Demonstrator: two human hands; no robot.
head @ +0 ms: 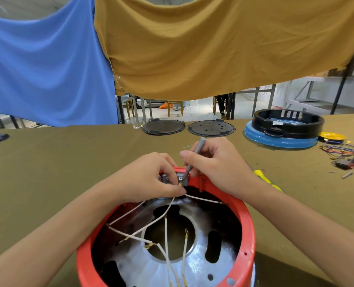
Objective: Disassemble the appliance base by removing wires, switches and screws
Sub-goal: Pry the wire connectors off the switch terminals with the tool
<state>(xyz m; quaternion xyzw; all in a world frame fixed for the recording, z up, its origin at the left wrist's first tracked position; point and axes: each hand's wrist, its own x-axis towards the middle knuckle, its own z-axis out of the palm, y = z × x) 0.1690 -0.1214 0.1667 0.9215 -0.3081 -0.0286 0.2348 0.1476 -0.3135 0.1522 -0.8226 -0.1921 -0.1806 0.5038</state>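
The red appliance base lies open side up at the table's near edge, its metal plate and several white wires exposed inside. At its far rim sits a grey switch block. My left hand pinches a white wire with a brass terminal beside that block. My right hand grips a slim grey screwdriver, its tip set down on the block.
Two black round plates lie at the table's far edge. A black ring on a blue base stands at the far right. Removed wires and parts and a yellow-handled tool lie to the right.
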